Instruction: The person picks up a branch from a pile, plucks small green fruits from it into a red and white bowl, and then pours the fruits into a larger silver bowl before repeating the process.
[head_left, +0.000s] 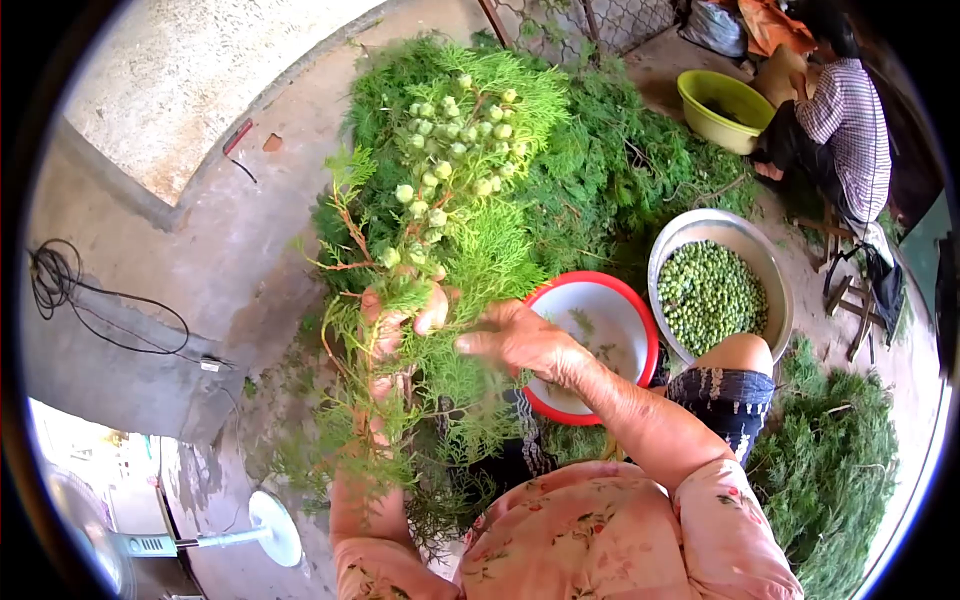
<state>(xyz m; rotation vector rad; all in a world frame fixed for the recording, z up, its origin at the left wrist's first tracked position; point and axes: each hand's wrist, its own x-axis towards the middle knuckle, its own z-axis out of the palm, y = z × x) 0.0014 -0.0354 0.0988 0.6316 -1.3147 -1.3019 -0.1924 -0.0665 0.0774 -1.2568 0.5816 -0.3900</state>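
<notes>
A leafy conifer branch (445, 215), with scale-like green sprays and a cluster of pale green cones (455, 135), stands raised in front of me. My left hand (400, 318) is closed around its stem, and foliage hides some of the fingers. Just to the right, my right hand (525, 345) is beside the sprays, its thumb and forefinger apart and slightly blurred; I make out nothing held in it. Below that hand sits a white basin with a red rim (645, 310), with a few green bits inside.
A metal basin (785, 300) full of green cones (712, 295) stands at right. Cut branches (620, 160) are heaped behind, more (830, 460) at lower right. Another person (850, 125) sits by a yellow-green tub (725, 110). A fan (275, 528) and black cable (60, 275) are left.
</notes>
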